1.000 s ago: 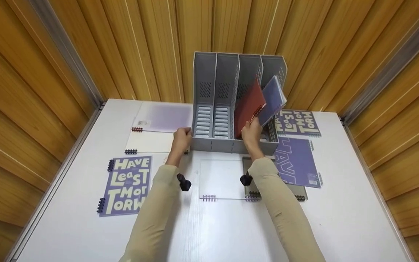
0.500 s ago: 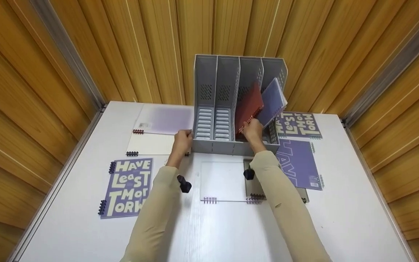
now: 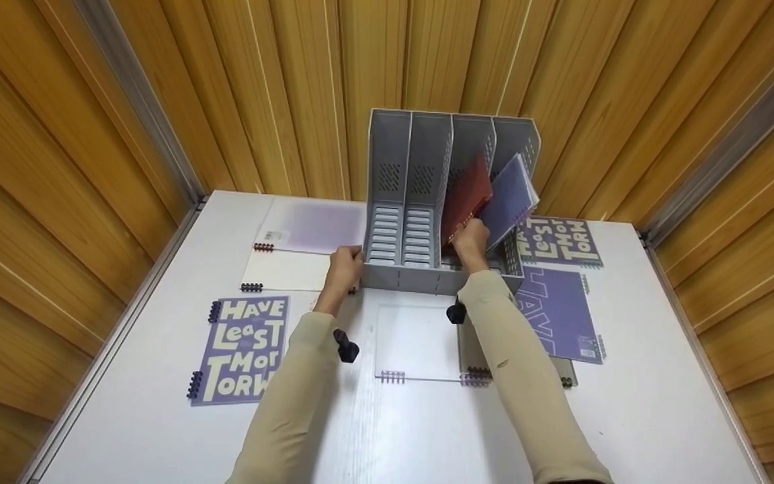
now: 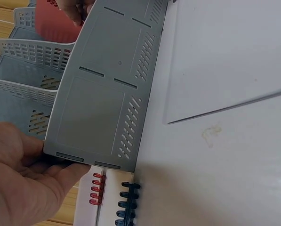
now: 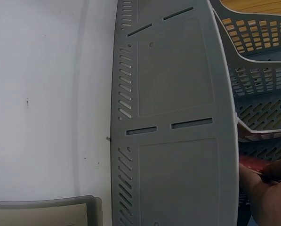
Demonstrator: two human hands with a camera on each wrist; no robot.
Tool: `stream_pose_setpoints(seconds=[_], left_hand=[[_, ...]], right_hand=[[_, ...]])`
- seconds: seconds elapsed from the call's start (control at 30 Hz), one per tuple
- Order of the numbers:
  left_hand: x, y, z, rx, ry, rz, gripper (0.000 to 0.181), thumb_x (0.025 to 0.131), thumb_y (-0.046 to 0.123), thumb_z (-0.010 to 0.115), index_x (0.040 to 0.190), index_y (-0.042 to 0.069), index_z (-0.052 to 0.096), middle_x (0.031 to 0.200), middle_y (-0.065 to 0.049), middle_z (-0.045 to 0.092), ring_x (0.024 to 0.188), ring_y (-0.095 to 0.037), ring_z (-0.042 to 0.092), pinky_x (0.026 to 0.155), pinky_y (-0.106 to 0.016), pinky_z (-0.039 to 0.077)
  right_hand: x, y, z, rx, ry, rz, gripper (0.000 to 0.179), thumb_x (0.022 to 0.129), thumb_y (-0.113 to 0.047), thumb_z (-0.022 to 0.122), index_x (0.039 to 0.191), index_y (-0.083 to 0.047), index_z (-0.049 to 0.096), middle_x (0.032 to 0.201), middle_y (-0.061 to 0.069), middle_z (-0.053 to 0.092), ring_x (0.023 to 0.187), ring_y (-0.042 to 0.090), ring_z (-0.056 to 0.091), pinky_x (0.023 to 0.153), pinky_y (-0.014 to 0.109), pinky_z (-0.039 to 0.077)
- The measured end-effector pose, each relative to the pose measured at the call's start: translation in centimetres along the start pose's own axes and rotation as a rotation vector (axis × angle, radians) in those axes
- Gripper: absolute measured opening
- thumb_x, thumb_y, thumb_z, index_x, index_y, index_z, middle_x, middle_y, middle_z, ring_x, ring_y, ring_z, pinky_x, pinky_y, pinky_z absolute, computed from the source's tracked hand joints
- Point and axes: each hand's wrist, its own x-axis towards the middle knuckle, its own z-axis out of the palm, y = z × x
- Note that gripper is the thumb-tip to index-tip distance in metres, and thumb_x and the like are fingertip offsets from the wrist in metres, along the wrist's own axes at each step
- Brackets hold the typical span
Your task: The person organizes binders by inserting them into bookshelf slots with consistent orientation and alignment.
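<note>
A grey file organizer [image 3: 417, 278] with several upright compartments stands against the back wall. My left hand [image 3: 345, 272] grips its front left corner; in the left wrist view the thumb and fingers [image 4: 72, 175] hold the corner's edge. With my right hand [image 3: 471, 242] I hold a red spiral notebook [image 3: 466, 195] by its bound edge, tilted inside the third compartment from the left. In the right wrist view only a sliver of red notebook [image 5: 253, 163] shows beside that hand. A blue-purple notebook [image 3: 511, 198] leans in the rightmost compartment, its lower part hidden by the right hand.
Left of the organizer lie a pale purple notebook [image 3: 320, 225], a cream one [image 3: 286, 271] and a lettered purple one [image 3: 242, 349]. A clear-covered notebook [image 3: 417, 343] lies in front. Purple notebooks [image 3: 562, 312] and a dark-edged one [image 3: 565, 370] lie to the right.
The red notebook has slid lower and further into its compartment, the right hand moving down with it. The left hand stays at the corner. The head view has shifted slightly.
</note>
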Motion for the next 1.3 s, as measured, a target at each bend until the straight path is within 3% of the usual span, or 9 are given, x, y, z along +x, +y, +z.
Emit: stream_pose_setpoints(seconds=[0.07,0.2,0.3,0.47,0.6,0.73,0.93,1.13,1.3], left_hand=[[-0.1,0.0,0.2,-0.012,-0.016,-0.003,0.024,0.103,0.003,0.050,0.096,-0.004,0.072,0.080,-0.010,0.064,0.070,-0.016,0.049,0.063,-0.026,0.042],[-0.3,0.1,0.3,-0.018,-0.040,-0.014,0.028,0.104,0.003,0.049,0.117,-0.009,0.070,0.098,-0.018,0.069,0.075,-0.017,0.052,0.066,-0.027,0.044],[-0.3,0.1,0.4,-0.020,-0.029,-0.007,0.025,0.103,0.003,0.049,0.103,-0.007,0.072,0.079,-0.008,0.057,0.068,-0.015,0.046,0.058,-0.026,0.036],[-0.3,0.0,0.8,-0.014,-0.009,0.000,0.024,0.102,0.002,0.051,0.085,-0.004,0.066,0.069,-0.002,0.047,0.064,-0.014,0.043,0.055,-0.026,0.033],[-0.3,0.2,0.9,0.001,-0.013,0.007,0.024,0.102,0.004,0.052,0.091,-0.008,0.070,0.078,-0.009,0.059,0.067,-0.016,0.047,0.059,-0.026,0.038],[-0.3,0.4,0.5,-0.004,-0.004,-0.003,0.023,0.103,0.004,0.053,0.098,-0.008,0.072,0.085,-0.012,0.064,0.069,-0.016,0.048,0.062,-0.027,0.040],[-0.2,0.4,-0.2,-0.018,0.013,0.014,0.024,0.102,0.004,0.052,0.086,-0.007,0.068,0.070,-0.002,0.048,0.063,-0.014,0.042,0.057,-0.025,0.033],[0.0,0.3,-0.1,-0.007,0.006,0.016,0.025,0.103,0.006,0.052,0.091,-0.009,0.069,0.072,-0.003,0.050,0.064,-0.014,0.042,0.057,-0.025,0.033],[-0.2,0.0,0.3,-0.003,0.060,0.007,0.022,0.102,0.004,0.054,0.098,-0.008,0.072,0.079,-0.010,0.062,0.067,-0.018,0.050,0.061,-0.030,0.041]], right_hand=[[0.0,0.2,-0.1,0.006,0.002,0.004,0.026,0.102,-0.003,0.051,0.113,0.013,0.067,0.113,0.032,0.068,0.107,0.043,0.067,0.093,0.049,0.053],[0.0,0.5,-0.3,-0.010,0.009,0.017,0.027,0.102,-0.003,0.049,0.113,0.014,0.066,0.113,0.033,0.067,0.107,0.043,0.066,0.092,0.050,0.052],[-0.1,0.8,-0.5,-0.012,0.013,0.013,0.025,0.102,-0.003,0.050,0.108,0.014,0.067,0.108,0.033,0.069,0.098,0.040,0.067,0.088,0.049,0.053],[0.0,1.5,-1.4,-0.044,-0.045,-0.032,0.026,0.103,-0.011,0.056,0.109,0.011,0.070,0.106,0.027,0.071,0.084,0.028,0.061,0.074,0.040,0.051],[-0.1,1.7,-2.8,-0.100,-0.080,-0.086,0.026,0.102,-0.015,0.060,0.108,0.008,0.071,0.097,0.021,0.072,0.075,0.020,0.056,0.064,0.030,0.043],[-0.9,1.5,-4.1,-0.036,-0.132,-0.116,0.027,0.102,-0.014,0.058,0.117,0.006,0.068,0.101,0.022,0.072,0.075,0.015,0.060,0.060,0.020,0.041],[-3.3,0.5,-5.5,0.035,-0.153,-0.222,0.030,0.102,-0.009,0.056,0.127,0.005,0.065,0.110,0.024,0.072,0.093,0.026,0.068,0.067,0.021,0.046],[-7.2,0.1,-6.3,-0.013,-0.152,-0.388,0.026,0.100,-0.008,0.057,0.122,0.000,0.070,0.112,0.017,0.074,0.102,0.031,0.071,0.084,0.042,0.055],[-11.2,0.5,-5.9,-0.013,-0.218,-0.537,0.024,0.096,-0.001,0.059,0.115,-0.001,0.073,0.111,0.016,0.075,0.100,0.032,0.072,0.088,0.045,0.057]])
